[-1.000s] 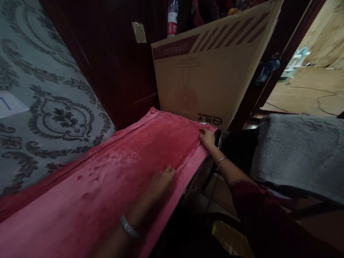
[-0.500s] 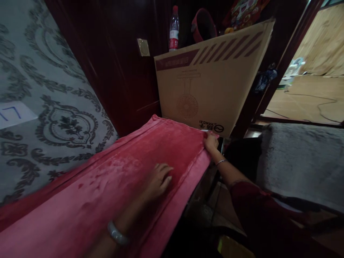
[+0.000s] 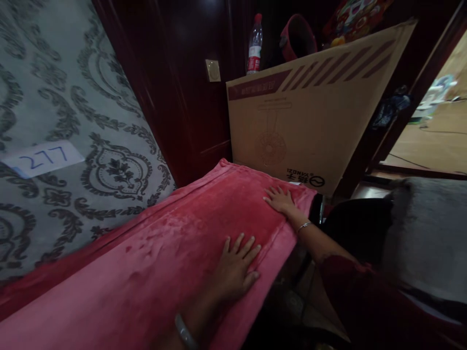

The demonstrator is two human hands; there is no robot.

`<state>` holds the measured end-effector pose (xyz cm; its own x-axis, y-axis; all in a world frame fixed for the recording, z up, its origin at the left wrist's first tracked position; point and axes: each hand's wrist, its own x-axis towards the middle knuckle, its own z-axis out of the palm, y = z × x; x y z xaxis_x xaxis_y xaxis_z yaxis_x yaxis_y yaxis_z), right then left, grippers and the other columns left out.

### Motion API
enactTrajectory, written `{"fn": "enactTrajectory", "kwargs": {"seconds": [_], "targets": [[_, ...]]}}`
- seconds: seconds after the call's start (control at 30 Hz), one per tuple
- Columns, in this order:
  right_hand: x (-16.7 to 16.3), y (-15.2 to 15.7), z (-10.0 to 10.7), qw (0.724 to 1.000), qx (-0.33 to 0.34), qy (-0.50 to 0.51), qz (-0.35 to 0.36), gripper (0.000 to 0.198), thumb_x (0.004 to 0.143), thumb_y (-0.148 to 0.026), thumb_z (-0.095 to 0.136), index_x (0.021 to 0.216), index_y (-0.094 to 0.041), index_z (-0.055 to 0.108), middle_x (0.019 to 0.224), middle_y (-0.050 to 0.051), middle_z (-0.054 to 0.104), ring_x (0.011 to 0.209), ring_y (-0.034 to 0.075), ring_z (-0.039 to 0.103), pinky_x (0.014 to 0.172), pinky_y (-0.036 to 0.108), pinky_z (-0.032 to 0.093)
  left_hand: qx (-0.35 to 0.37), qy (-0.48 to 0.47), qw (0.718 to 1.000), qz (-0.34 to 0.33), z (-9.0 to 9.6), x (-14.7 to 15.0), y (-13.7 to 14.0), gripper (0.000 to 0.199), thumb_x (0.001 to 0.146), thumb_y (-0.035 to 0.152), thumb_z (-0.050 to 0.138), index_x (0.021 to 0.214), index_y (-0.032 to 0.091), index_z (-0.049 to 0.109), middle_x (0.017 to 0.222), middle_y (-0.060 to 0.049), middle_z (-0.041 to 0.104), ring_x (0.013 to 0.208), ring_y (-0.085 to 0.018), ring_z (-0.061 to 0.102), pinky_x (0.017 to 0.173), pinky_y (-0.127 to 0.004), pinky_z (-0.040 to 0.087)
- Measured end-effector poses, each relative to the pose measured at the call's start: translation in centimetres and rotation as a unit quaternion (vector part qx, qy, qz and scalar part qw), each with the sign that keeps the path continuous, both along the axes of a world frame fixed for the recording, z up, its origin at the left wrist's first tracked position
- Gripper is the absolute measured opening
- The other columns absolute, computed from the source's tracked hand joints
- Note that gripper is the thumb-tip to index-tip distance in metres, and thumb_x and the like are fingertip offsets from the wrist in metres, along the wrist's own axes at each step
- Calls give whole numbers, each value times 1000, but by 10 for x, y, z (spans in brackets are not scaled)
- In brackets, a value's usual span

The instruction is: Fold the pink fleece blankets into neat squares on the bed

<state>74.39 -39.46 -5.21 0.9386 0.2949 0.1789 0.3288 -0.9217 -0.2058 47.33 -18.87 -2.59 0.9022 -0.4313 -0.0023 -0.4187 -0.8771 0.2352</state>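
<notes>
A red-pink plush cloth [image 3: 164, 262] covers a long flat surface running from the lower left to the cardboard box. My left hand [image 3: 235, 267] lies on it palm down with fingers spread, a wide bangle at its wrist. Farther along, close to the cloth's far right corner, my right hand [image 3: 280, 199] also rests flat with its fingers apart; a thin bracelet circles that wrist. Neither hand grips anything. Dents and brushed patches mark the plush left of my hands. Along the right side the cloth hangs over the edge.
Behind the cloth stands a large cardboard box [image 3: 314, 116], with a plastic bottle [image 3: 255, 46] and a red ring-shaped item [image 3: 299, 36] at its top. Patterned wallpaper [image 3: 116, 170] with a paper marked 277 [image 3: 44, 159] is on the left. A grey plush-covered seat [image 3: 430, 233] stands right.
My right hand has let go of the cloth's far right edge and now lies flat further in. My left hand has moved slightly right and spread its fingers. The view has shifted left.
</notes>
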Motion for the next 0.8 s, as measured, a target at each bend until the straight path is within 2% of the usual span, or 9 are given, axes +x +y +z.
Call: {"fn": "enactTrajectory", "kwargs": {"seconds": [0.13, 0.33, 0.47, 0.53, 0.6, 0.7, 0.8], "targets": [[8, -5, -14, 999, -17, 30, 11, 62, 102, -56, 35, 157, -29, 40, 166, 10, 30, 152, 35, 25, 116, 68, 22, -39, 6, 999, -16, -3, -5, 3, 57, 102, 45, 44, 157, 36, 34, 165, -1, 35, 156, -30, 20, 123, -68, 10], [19, -25, -12, 999, -22, 28, 7, 60, 103, -50, 35, 156, -24, 42, 164, 15, 31, 152, 34, 25, 116, 68, 23, -83, 24, 995, -41, -2, -7, 6, 50, 102, 37, 43, 153, 35, 44, 161, -1, 43, 152, -23, 31, 125, -55, 19], [20, -49, -6, 999, -10, 20, 33, 53, 103, -42, 37, 153, -25, 47, 162, 9, 37, 152, 26, 29, 121, 54, 25, -75, 16, 996, -42, -3, -5, 7, 51, 102, 35, 42, 153, 33, 44, 161, -3, 43, 152, -24, 32, 125, -56, 22], [18, -58, 0, 999, -2, 15, 42, 52, 103, -38, 40, 151, -23, 50, 161, 9, 41, 150, 23, 32, 121, 46, 27, -74, -5, 996, -51, -10, -4, 8, 50, 102, 35, 42, 151, 31, 47, 159, -4, 46, 150, -24, 35, 124, -55, 27], [16, -59, 10, 999, 7, 10, 40, 49, 101, -34, 42, 147, -20, 55, 157, 11, 47, 147, 24, 38, 119, 44, 31, -84, -47, 995, -41, -20, -2, 8, 46, 101, 32, 41, 145, 28, 55, 153, -6, 54, 145, -23, 43, 122, -53, 32], [10, -38, 29, 999, 25, -10, 31, 48, 100, -29, 42, 144, -19, 58, 149, 15, 54, 144, 30, 42, 117, 52, 33, -94, -130, 987, 28, -29, 2, 9, 44, 99, 24, 38, 132, 24, 66, 138, -11, 66, 135, -23, 56, 119, -53, 38], [-9, 15, 45, 994, 44, -39, 89, 52, 102, -33, 40, 153, -22, 48, 156, 13, 46, 148, 29, 35, 120, 52, 28, -70, -195, 970, 125, -20, 7, 19, 47, 98, 19, 36, 134, 22, 65, 141, -12, 64, 137, -26, 54, 118, -55, 39]]}}
